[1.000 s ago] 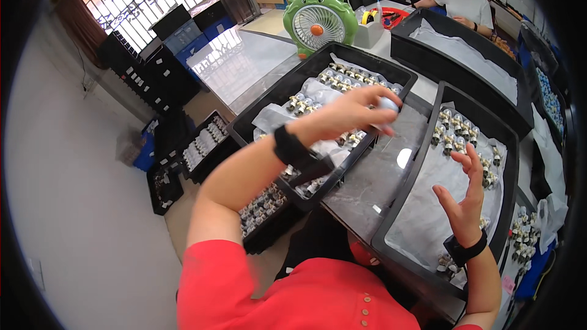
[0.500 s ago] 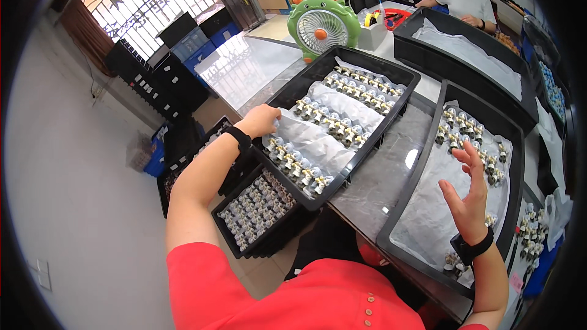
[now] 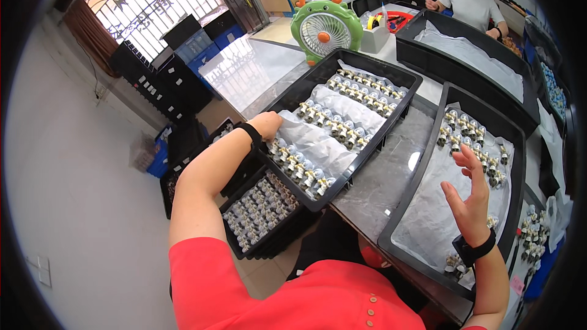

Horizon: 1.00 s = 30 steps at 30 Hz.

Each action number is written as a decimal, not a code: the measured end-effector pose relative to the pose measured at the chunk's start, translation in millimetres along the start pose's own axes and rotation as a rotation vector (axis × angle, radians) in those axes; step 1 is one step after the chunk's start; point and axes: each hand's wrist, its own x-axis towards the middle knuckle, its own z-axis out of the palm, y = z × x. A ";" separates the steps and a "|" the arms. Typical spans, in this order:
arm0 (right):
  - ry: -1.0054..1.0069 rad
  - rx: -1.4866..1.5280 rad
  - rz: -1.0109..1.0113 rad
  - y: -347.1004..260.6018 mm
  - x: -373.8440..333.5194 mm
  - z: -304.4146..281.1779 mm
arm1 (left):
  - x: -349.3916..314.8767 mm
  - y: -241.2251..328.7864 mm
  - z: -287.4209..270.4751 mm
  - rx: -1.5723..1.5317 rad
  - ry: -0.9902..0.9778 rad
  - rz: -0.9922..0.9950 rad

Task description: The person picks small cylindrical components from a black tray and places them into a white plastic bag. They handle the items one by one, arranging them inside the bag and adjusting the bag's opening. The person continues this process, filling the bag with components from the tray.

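Daylight enters through the barred arched window (image 3: 143, 3), producing glare on the glossy grey table top (image 3: 244, 70). Fisheye distortion bends edges; corners are black. Focus is sharp centrally.

Top: red short-sleeved shirt (image 3: 293, 293), small buttons beside collar.
Wrists: black wristband (image 3: 251, 132) left, black watch (image 3: 474, 250) right.
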 end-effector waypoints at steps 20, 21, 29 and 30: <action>-0.034 0.003 -0.012 -1.4 0.1 -1.9 | -7.2 5.5 -10.2 -0.131 0.021 0.078; -0.038 0.000 -0.013 -1.4 0.3 -1.7 | -5.6 5.6 -8.7 -0.138 0.016 0.058; -0.070 -0.008 -0.009 -2.7 1.2 -2.3 | -5.7 6.9 -11.3 -0.138 -0.001 0.133; -0.077 -0.013 -0.016 -2.5 1.8 -2.8 | -7.7 8.1 -12.4 -0.183 -0.013 0.145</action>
